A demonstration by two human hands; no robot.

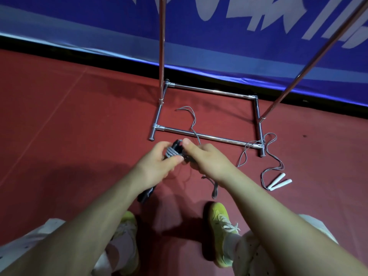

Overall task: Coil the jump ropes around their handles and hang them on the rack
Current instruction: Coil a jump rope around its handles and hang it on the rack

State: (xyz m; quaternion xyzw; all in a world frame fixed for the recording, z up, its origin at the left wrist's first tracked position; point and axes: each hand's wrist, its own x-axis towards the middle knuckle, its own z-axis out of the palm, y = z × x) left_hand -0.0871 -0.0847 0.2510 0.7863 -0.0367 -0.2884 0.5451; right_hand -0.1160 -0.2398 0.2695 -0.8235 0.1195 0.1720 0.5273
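Two hands at work: my left hand (157, 164) and my right hand (207, 158) meet over one jump rope, just in front of the rack's near floor bar.
Left hand: fingers and thumb curled round the black handles (177, 145), thumb pressed over the grey turns (171, 153) already wound on them.
Right hand: thumb up beside the handle tops, fingers curled under and pinching the grey cord as it feeds the coil; the exact hold below the palm is hidden.
Step in hand: by my reading, the coiling of the first rope, several turns on and more to go.
Loose cord: one grey length (192, 120) runs from my hands across the near bar to a free end lying inside the rack's base; a short stretch with a knot-like bit (214, 189) hangs below my right hand.
Next move: I judge it calls for more wraps, drawing the slack back over the bar without snagging it, then tucking the end so the bundle holds.
Ropes counted: two, one in my hands, one on the floor.
Second rope: white handles (277, 182), two, lying side by side on the red floor (69, 116) to my right, their grey cord (268, 148) looped round the rack's near right foot; untouched.
Rack (209, 136): one, chrome base of four floor bars, two uprights rising out of view; nothing hangs on the part I can see.
Shoes: two, yellow-green (221, 228), planted behind my hands.
Backdrop: one blue banner (99, 26) with white lettering along the floor's edge.
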